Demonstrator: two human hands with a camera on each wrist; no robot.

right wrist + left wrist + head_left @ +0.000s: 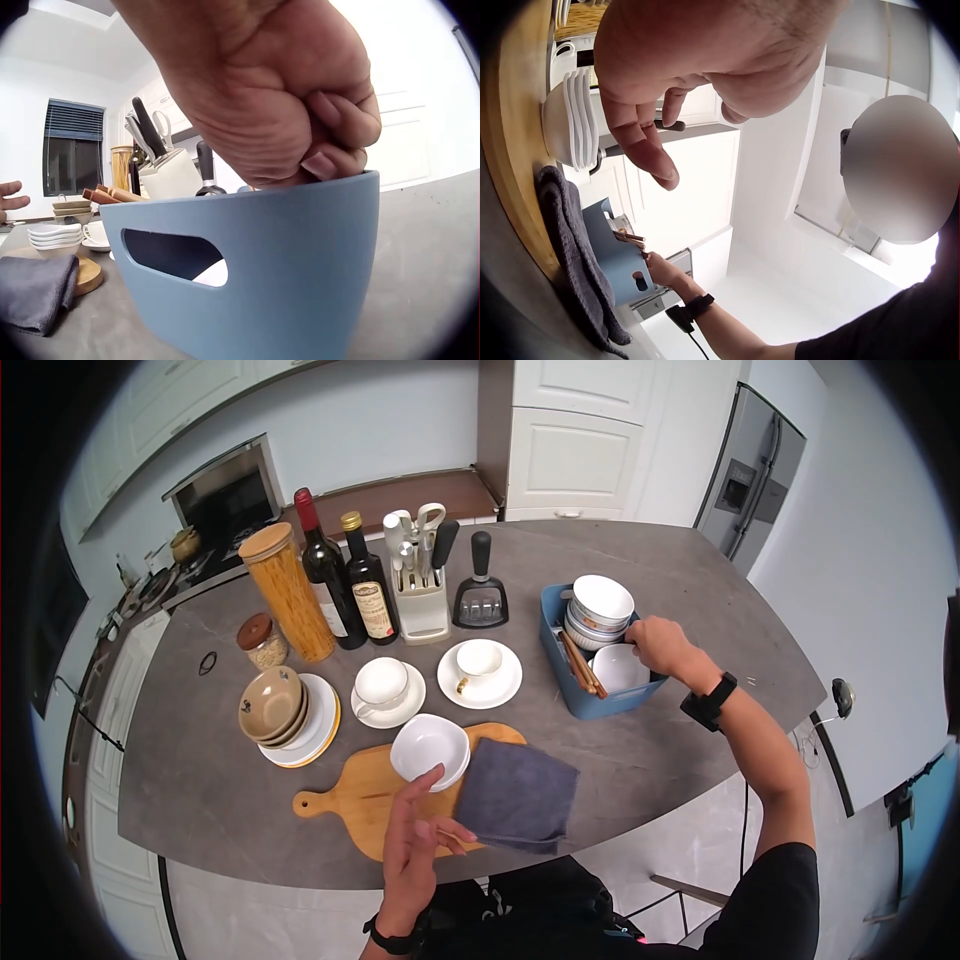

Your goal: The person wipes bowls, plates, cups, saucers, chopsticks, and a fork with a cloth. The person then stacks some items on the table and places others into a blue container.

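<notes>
My right hand (662, 647) reaches over the right rim of a blue basket (600, 705), with fingers curled at the edge of a white bowl (620, 668) inside it. In the right wrist view the basket wall hides the tips of its thumb and index finger. My left hand (410, 850) hovers over the near side of a wooden cutting board (365, 790), its fingers loosely extended and holding nothing. Close beyond that hand, a stack of white square bowls (428, 745) sits on the board. A folded grey towel (518, 790) overlaps the board's right side.
Patterned bowls (602, 600) and wooden-handled utensils (580, 665) share the basket. Two cups on saucers (400, 705) stand mid-table. Brown bowls (270, 705) rest on plates at left. Behind are bottles (368, 585), a pasta jar (290, 595) and a knife block (422, 605).
</notes>
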